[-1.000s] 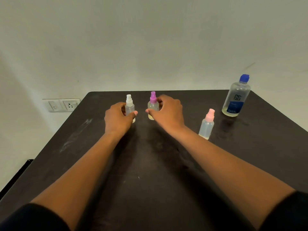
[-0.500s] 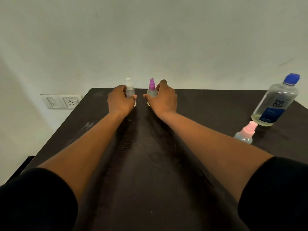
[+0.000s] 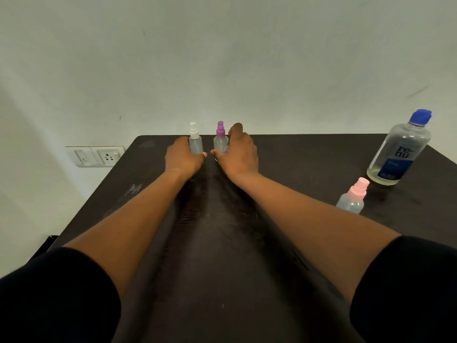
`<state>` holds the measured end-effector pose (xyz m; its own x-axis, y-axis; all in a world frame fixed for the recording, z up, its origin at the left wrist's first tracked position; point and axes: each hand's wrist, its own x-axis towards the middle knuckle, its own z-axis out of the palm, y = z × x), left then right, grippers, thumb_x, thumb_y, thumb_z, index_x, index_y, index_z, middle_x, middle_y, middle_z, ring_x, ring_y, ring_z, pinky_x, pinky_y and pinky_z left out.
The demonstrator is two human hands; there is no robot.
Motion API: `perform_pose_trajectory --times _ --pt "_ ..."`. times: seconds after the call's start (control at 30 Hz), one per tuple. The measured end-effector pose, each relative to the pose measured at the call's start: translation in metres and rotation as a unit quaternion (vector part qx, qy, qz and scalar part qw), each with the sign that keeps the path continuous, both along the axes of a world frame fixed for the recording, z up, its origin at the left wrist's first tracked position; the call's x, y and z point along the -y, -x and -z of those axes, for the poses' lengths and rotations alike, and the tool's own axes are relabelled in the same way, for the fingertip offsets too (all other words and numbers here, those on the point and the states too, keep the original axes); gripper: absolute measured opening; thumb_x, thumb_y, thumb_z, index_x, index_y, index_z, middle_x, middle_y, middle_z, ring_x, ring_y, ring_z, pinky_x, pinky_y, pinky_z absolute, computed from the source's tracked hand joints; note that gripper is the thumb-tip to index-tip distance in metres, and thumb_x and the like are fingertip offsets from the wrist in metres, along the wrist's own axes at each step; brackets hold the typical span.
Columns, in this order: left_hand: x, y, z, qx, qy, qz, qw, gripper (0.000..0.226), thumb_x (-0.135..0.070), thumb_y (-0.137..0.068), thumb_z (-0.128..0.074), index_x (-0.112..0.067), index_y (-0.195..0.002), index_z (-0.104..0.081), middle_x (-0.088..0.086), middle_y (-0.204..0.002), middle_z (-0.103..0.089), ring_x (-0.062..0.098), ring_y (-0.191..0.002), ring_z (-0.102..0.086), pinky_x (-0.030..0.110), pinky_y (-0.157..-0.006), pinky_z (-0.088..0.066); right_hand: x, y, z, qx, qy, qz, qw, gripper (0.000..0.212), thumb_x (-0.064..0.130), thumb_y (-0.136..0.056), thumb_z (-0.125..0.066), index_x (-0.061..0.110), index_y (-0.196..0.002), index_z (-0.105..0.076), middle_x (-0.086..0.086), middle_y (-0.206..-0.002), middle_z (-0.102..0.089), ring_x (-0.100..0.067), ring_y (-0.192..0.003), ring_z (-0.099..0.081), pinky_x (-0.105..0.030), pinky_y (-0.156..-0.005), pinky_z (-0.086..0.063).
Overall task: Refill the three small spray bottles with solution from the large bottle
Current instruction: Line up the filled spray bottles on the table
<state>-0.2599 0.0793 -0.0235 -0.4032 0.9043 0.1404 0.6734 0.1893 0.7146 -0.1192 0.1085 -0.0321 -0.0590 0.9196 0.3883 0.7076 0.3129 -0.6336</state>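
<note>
Near the far edge of the dark table (image 3: 222, 243), my left hand (image 3: 183, 157) grips a small clear spray bottle with a white top (image 3: 195, 142). Beside it my right hand (image 3: 238, 153) grips a small spray bottle with a purple top (image 3: 220, 141). Both bottles stand upright, a little apart. A third small bottle with a pink top (image 3: 352, 198) stands at the right, free of both hands. Just behind it is the large clear bottle with a blue cap and blue label (image 3: 400, 151), holding a little yellowish liquid at its base.
A pale wall rises right behind the table's far edge. A white switch and socket plate (image 3: 95, 155) is on the wall at the left, below table level. The table's left edge drops off to the floor.
Both hands have carried the white-topped and purple-topped bottles away from me toward the far edge. The view has shifted, so the pink bottle and large bottle now sit further right.
</note>
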Motion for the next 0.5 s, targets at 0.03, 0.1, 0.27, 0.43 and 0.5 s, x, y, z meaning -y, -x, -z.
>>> perform_pose_trajectory --times 0.03,0.1,0.27,0.43,0.5 --pt "0.006 -0.003 -0.002 -0.005 0.005 -0.001 1.0 0.05 -0.028 -0.092 -0.08 -0.009 -0.134 -0.061 0.013 -0.134 -0.068 0.034 -0.125 -0.064 0.043 -0.104 -0.052 0.009 -0.004 -0.002 -0.003 -0.005 -0.002 1.0 0.055 0.033 -0.089 -0.084 0.011 -0.125 -0.049 -0.013 -0.115 -0.064 -0.035 -0.104 -0.065 -0.037 -0.075 -0.047" --pt "0.023 -0.014 -0.004 -0.016 0.006 0.0 1.0 0.056 -0.029 -0.093 -0.079 -0.008 -0.139 -0.055 0.013 -0.137 -0.065 0.036 -0.127 -0.062 0.044 -0.103 -0.05 0.034 -0.016 -0.006 -0.006 -0.022 -0.01 1.0 0.047 0.026 -0.092 -0.08 0.01 -0.126 -0.05 -0.013 -0.117 -0.063 -0.034 -0.106 -0.064 -0.039 -0.078 -0.05" --pt "0.079 -0.054 -0.008 -0.019 -0.039 0.033 0.998 0.085 -0.032 -0.091 -0.08 -0.011 -0.159 -0.034 0.016 -0.157 -0.046 0.037 -0.141 -0.051 0.049 -0.115 -0.044 0.106 -0.059 -0.016 -0.018 -0.082 -0.033 0.996 0.025 0.017 -0.092 -0.076 0.013 -0.112 -0.06 -0.003 -0.103 -0.066 -0.022 -0.091 -0.065 -0.041 -0.081 -0.057" --pt "0.138 -0.103 -0.008 -0.078 -0.004 0.198 0.977 0.055 -0.034 -0.095 -0.077 -0.017 -0.144 -0.058 0.004 -0.143 -0.062 0.023 -0.134 -0.058 0.041 -0.113 -0.048 0.177 -0.124 -0.018 -0.04 -0.088 -0.033 0.995 0.012 0.02 -0.093 -0.077 0.022 -0.098 -0.066 0.011 -0.085 -0.068 -0.006 -0.077 -0.065 -0.029 -0.073 -0.057" --pt "0.153 -0.114 0.0 -0.098 0.024 0.249 0.963 0.041 -0.034 -0.095 -0.076 -0.023 -0.133 -0.067 0.0 -0.134 -0.067 0.018 -0.125 -0.062 0.039 -0.11 -0.05 0.194 -0.144 -0.01 -0.032 -0.031 -0.04 0.998 0.011 0.026 -0.092 -0.079 0.027 -0.09 -0.068 0.014 -0.076 -0.068 -0.003 -0.072 -0.065 -0.025 -0.069 -0.054"
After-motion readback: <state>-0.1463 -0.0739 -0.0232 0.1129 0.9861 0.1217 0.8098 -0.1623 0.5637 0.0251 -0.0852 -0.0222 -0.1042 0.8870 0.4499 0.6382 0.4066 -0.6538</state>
